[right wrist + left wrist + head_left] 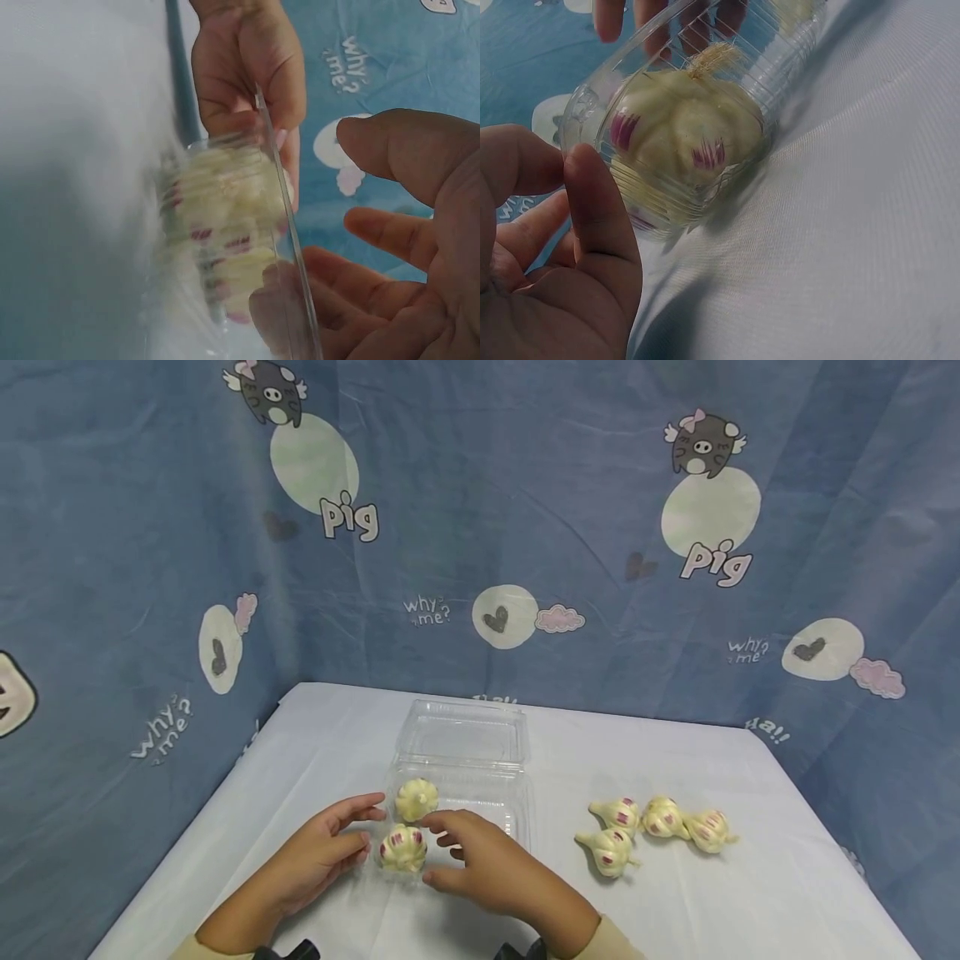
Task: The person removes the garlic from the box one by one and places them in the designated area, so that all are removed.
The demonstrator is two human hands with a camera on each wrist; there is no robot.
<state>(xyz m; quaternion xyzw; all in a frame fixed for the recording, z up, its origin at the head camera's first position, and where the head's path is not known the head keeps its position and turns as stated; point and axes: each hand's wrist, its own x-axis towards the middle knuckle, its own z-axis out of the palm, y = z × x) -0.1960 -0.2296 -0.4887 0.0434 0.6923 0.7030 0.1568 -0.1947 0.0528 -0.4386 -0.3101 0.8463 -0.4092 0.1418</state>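
Observation:
A clear plastic clamshell box (517,797) lies on the white cloth, its lid (461,731) folded back to the far side. Two garlic bulbs sit at its left end: a pale bulb (417,799) farther back and a purple-marked bulb (403,848) nearer me. At the left side, my left hand (322,852) pinches the box's rim (592,105) between thumb and index finger, as the left wrist view shows. My right hand (487,864) hovers over the box's near part, right of the bulbs, with relaxed, spread fingers and nothing held.
Several more garlic bulbs (663,817) lie grouped on the white tabletop (585,760) to the right of the box. A blue cloth (450,485) printed with pigs and words hangs behind and along both sides of the table.

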